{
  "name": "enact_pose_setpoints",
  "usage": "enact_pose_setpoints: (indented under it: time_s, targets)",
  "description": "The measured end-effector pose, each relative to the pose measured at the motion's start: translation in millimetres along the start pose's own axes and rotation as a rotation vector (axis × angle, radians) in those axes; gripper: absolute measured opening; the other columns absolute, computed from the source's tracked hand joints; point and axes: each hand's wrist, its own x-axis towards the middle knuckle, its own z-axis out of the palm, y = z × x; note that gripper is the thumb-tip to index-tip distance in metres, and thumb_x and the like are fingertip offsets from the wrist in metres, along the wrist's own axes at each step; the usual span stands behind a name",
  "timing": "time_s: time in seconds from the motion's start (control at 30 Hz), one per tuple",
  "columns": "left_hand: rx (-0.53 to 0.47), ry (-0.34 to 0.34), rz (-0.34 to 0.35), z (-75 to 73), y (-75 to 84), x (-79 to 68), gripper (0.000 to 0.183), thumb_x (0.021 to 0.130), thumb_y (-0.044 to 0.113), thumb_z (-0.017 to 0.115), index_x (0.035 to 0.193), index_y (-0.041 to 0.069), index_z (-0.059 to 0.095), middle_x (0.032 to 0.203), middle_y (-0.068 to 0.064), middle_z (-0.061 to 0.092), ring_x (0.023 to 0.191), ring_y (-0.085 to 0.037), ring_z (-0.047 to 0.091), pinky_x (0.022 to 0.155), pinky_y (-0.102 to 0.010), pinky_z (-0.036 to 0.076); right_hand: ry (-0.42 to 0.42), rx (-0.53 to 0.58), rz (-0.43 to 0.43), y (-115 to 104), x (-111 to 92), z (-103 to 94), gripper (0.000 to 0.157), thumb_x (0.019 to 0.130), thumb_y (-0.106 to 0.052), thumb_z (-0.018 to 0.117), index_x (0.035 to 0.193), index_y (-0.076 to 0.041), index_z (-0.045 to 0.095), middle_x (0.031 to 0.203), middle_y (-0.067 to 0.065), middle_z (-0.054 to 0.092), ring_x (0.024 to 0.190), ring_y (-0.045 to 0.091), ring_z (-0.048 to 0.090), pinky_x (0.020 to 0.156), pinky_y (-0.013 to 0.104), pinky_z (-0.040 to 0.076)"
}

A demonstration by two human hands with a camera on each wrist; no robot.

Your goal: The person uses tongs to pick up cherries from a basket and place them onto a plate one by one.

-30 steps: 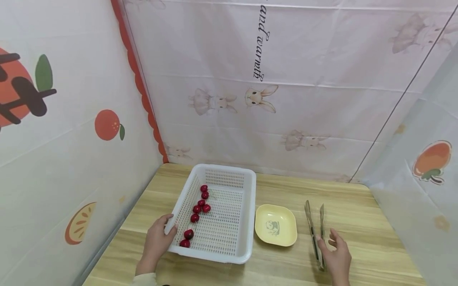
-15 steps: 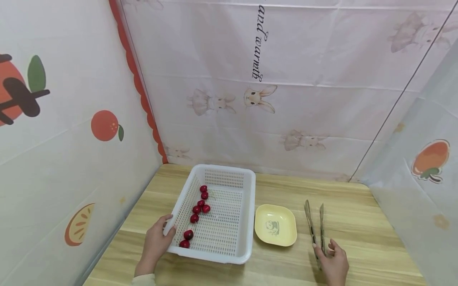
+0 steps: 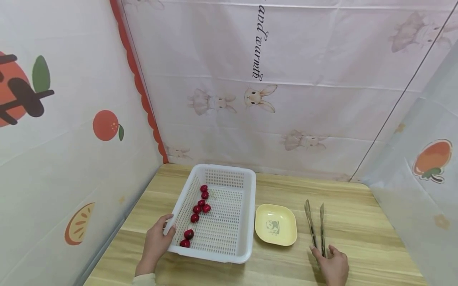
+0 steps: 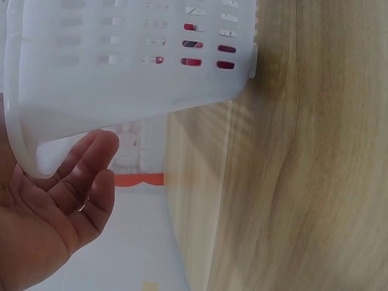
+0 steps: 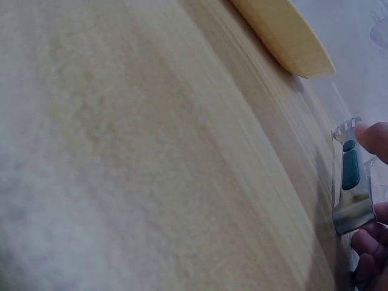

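My left hand (image 3: 156,239) grips the near left rim of a white perforated plastic basket (image 3: 249,222), thumb over the edge. From the left wrist view, curled fingers (image 4: 94,160) show under the rim. Several red cherries (image 3: 195,218) lie along the basket's left side. On the right, my right hand (image 3: 334,267) holds metal tongs (image 3: 309,219) near their joined end, thumb on the left arm and fingers at the right one. The tongs' arms spread apart, tips pointing away. In the right wrist view the tongs (image 5: 354,209) show a dark green grip inlay.
A shallow yellow dish (image 3: 289,228) with a panda print sits between basket and tongs. All rest on a wood-grain table (image 3: 372,230). Printed cloth walls (image 3: 322,115) enclose its back and both sides.
My right hand has moved down and slightly left onto the tongs' near end, its thumb and fingers closing in. The left hand and the basket stay in place.
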Motion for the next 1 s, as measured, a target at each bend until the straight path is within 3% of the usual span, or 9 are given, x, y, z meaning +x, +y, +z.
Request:
enact_pose_setpoints:
  time_s: [0.13, 0.27, 0.47, 0.73, 0.87, 1.0]
  targets:
    - [-0.005, -0.001, -0.013, 0.7, 0.4, -0.7, 0.038, 0.084, 0.005, 0.064, 0.120, 0.002, 0.056, 0.090, -0.015, 0.064, 0.067, -0.018, 0.060, 0.051, -0.026, 0.048, -0.062, -0.033, -0.026, -0.9, 0.8, -1.8, 0.085, 0.073, -0.043, 0.074, 0.119, 0.021, 0.043, 0.110, 0.038, 0.040, 0.105, 0.050, 0.035, 0.088, 0.060, 0.034]
    - [-0.006, 0.002, -0.028, 1.2, 0.5, -1.8, 0.038, 0.084, 0.005, 0.064, 0.121, 0.004, 0.056, 0.087, -0.013, 0.062, 0.064, -0.016, 0.056, 0.049, -0.026, 0.046, -0.091, -0.063, -0.043, -2.1, 0.1, -3.1, 0.077, 0.070, -0.035, 0.076, 0.114, 0.021, 0.047, 0.105, 0.038, 0.039, 0.103, 0.049, 0.033, 0.085, 0.058, 0.035]
    - [-0.017, 0.014, -0.039, 2.6, 1.3, -1.8, 0.038, 0.084, 0.004, 0.063, 0.121, 0.005, 0.056, 0.084, -0.012, 0.060, 0.058, -0.014, 0.052, 0.045, -0.026, 0.044, -0.070, -0.087, -0.061, -1.7, -0.5, -2.1, 0.067, 0.067, -0.027, 0.078, 0.106, 0.021, 0.051, 0.099, 0.035, 0.044, 0.100, 0.047, 0.034, 0.083, 0.056, 0.035]
    - [-0.008, 0.018, -0.036, 1.4, 3.3, -2.2, 0.038, 0.084, 0.004, 0.062, 0.121, 0.005, 0.055, 0.085, -0.013, 0.062, 0.059, -0.014, 0.053, 0.046, -0.026, 0.044, -0.032, -0.064, -0.077, -0.5, -1.4, -1.2, 0.049, 0.072, -0.016, 0.071, 0.101, 0.020, 0.056, 0.091, 0.031, 0.050, 0.098, 0.045, 0.037, 0.083, 0.055, 0.035]
    - [-0.007, 0.024, -0.030, 2.3, 1.4, -2.5, 0.038, 0.084, 0.003, 0.062, 0.121, 0.005, 0.055, 0.085, -0.013, 0.062, 0.059, -0.014, 0.053, 0.046, -0.026, 0.044, 0.001, -0.059, -0.081, 0.4, -2.9, -1.6, 0.045, 0.074, -0.017, 0.069, 0.103, 0.017, 0.058, 0.088, 0.027, 0.052, 0.093, 0.042, 0.042, 0.073, 0.051, 0.040]
    - [-0.014, 0.020, -0.033, 2.0, 1.0, -3.2, 0.038, 0.084, 0.003, 0.062, 0.121, 0.005, 0.055, 0.085, -0.012, 0.062, 0.060, -0.014, 0.054, 0.046, -0.025, 0.045, 0.056, -0.046, -0.093, 0.1, -3.4, -3.6, 0.038, 0.077, -0.017, 0.064, 0.103, 0.011, 0.062, 0.076, 0.017, 0.058, 0.076, 0.034, 0.052, 0.056, 0.040, 0.041]
